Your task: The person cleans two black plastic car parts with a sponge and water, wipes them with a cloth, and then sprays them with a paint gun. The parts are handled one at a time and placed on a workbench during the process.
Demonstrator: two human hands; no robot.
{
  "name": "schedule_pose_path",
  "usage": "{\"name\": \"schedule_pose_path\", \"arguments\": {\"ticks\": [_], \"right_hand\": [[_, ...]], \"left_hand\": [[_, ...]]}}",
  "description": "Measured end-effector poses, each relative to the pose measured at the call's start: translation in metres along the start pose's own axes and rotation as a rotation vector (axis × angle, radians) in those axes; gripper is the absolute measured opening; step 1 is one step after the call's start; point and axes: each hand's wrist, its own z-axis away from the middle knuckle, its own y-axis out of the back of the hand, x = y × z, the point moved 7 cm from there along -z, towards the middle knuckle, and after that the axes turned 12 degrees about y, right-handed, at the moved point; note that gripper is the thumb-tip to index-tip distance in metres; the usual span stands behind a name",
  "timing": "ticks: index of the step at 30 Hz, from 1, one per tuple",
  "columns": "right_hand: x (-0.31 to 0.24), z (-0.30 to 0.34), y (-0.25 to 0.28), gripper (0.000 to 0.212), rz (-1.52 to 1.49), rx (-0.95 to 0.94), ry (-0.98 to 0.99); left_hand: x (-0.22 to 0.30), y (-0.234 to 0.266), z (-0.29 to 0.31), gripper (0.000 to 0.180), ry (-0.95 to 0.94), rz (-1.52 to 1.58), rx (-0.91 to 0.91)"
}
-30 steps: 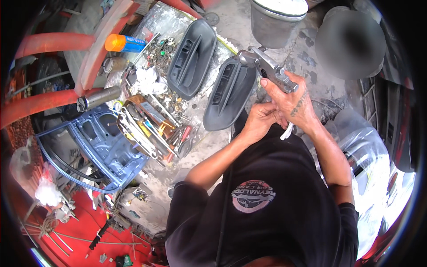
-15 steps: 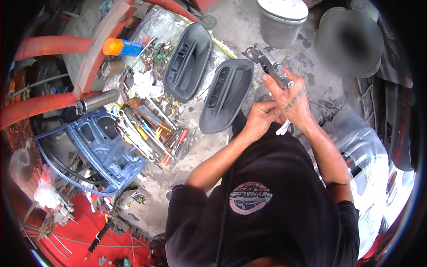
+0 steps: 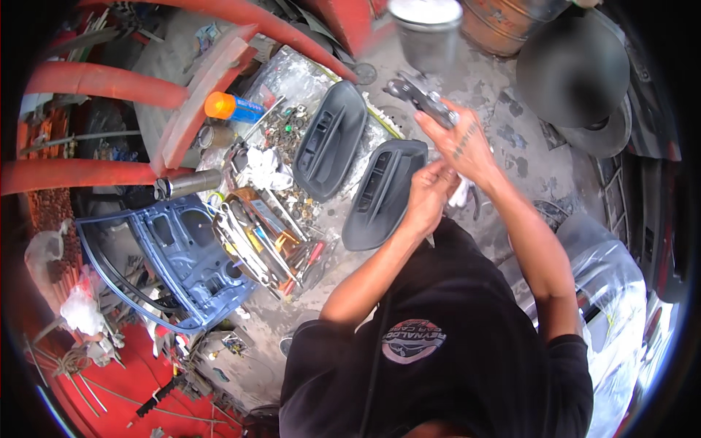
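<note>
Right hand: wrapped around a metal spray gun, fingers closed on its body.
Spray gun: held up at the right hand's upper left; its long axis slants from lower right, at the hand, to upper left.
Left hand: fingers curled, just below and left of the right hand; whether they pinch anything I cannot tell.
White cloth: between the hands, beneath the right one; blur hides which fingers hold it.
Near dark panel: just left of the left hand, the nearer of the two; long axis from upper right to lower left.
Far dark panel: beyond it to the upper left, similarly slanted.
Wrenches: well left of both hands, beside a blue car door.
</note>
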Motion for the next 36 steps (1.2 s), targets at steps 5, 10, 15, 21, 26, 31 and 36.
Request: {"name": "schedule_pose_path", "arguments": {"ticks": [5,10,15,21,26,31,36], "right_hand": [[-0.001,-0.078,-0.055,0.034,0.066,-0.095,0.128],[-0.013,-0.120,-0.096,0.044,0.204,-0.293,0.148],[-0.016,-0.136,-0.116,0.044,0.244,-0.330,0.114],[-0.018,-0.144,-0.125,0.043,0.246,-0.311,0.133],[-0.022,-0.142,-0.127,0.042,0.258,-0.319,0.132],[-0.023,-0.139,-0.131,0.046,0.241,-0.322,0.110],[-0.019,-0.137,-0.135,0.048,0.249,-0.289,0.124]], "left_hand": [[0.059,0.026,-0.033,0.023,-0.135,0.081,0.030],[0.086,0.060,-0.051,0.023,-0.158,0.111,0.025],[0.106,0.062,-0.051,0.023,-0.204,0.183,0.071],[0.112,0.072,-0.054,0.022,-0.209,0.192,0.055],[0.109,0.079,-0.054,0.022,-0.210,0.207,0.043],[0.109,0.083,-0.051,0.022,-0.200,0.217,0.045],[0.107,0.089,-0.049,0.022,-0.182,0.221,0.015]]}}
